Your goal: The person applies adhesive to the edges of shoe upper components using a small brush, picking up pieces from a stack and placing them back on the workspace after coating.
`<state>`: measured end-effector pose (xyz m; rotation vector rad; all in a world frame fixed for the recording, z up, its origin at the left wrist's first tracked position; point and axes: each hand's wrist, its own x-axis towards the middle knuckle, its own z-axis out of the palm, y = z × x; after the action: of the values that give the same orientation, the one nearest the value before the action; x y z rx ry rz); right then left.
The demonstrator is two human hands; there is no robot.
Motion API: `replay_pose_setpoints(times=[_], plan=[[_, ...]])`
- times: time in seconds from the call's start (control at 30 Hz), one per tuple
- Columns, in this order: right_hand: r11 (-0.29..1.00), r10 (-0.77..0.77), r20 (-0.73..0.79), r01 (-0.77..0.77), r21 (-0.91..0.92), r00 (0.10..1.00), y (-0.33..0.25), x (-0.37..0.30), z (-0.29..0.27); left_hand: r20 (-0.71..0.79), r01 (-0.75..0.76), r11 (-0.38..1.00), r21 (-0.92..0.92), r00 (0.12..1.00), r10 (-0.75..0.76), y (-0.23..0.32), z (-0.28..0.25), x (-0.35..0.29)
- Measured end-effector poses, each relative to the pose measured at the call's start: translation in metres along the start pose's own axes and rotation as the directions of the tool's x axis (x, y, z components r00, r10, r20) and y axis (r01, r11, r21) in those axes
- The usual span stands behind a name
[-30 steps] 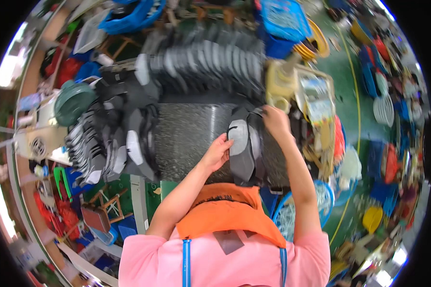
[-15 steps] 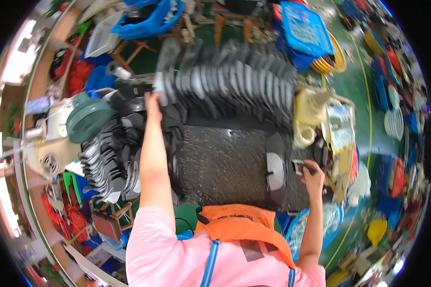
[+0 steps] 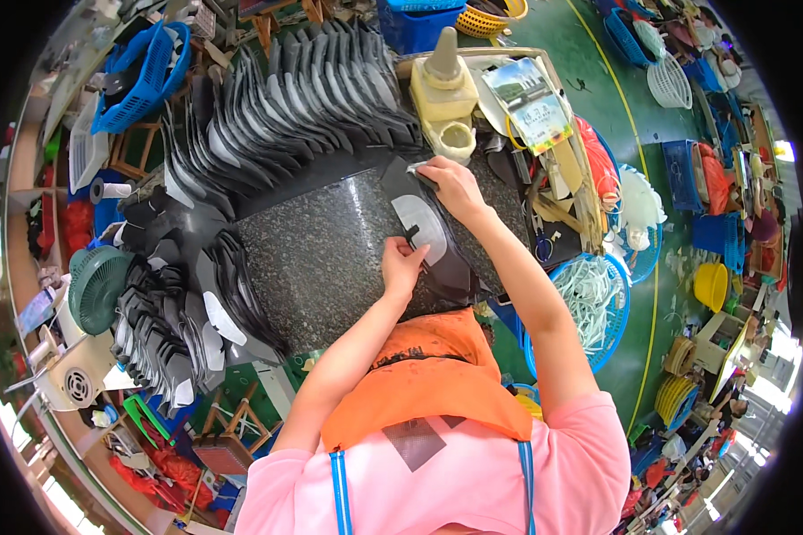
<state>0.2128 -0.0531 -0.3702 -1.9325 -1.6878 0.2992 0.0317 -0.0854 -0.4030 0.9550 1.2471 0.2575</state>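
Note:
A black curved sheet piece with a pale grey patch (image 3: 422, 221) lies at the right end of the dark speckled worktop (image 3: 303, 254), on top of similar pieces. My left hand (image 3: 401, 267) rests at the patch's lower left edge, thumb and fingers pinched together. A small black tab (image 3: 411, 231) shows on the patch just beyond its fingertips; whether the fingers grip it I cannot tell. At the far end of the piece, my right hand (image 3: 452, 189) is closed on a small grey-and-dark object (image 3: 418, 169), mostly covered by the fingers.
A long fanned row of grey and black pieces (image 3: 303, 98) lines the far side. More stacks (image 3: 214, 303) lie at the left beside a green fan (image 3: 98, 290). A cream bottle (image 3: 443, 85) and an open pot (image 3: 457, 141) stand far right, near scissors (image 3: 542, 241).
My left hand has come from the far row to the patched piece at the right. My right hand has moved from the right side to that piece's far end. The view has turned.

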Motion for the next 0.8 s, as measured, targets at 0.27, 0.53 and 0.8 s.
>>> replay_pose_setpoints(times=[0.27, 0.53, 0.8], plan=[[0.899, 0.227, 0.160, -0.270, 0.344, 0.961, 0.038, -0.006, -0.050, -0.187, -0.145, 0.983, -0.111, 0.975, 0.123, -0.008, 0.008, -0.010], [0.971, 0.136, -0.282, -0.185, -0.152, 0.950, 0.059, 0.023, -0.033, -0.197, 0.030, 0.978, -0.207, 0.978, -0.072, -0.018, 0.017, -0.014], [0.968, 0.073, -0.078, -0.052, 0.246, 0.994, 0.038, -0.003, 0.011, -0.183, 0.014, 0.977, -0.212, 0.982, -0.053, -0.018, 0.021, -0.014]])
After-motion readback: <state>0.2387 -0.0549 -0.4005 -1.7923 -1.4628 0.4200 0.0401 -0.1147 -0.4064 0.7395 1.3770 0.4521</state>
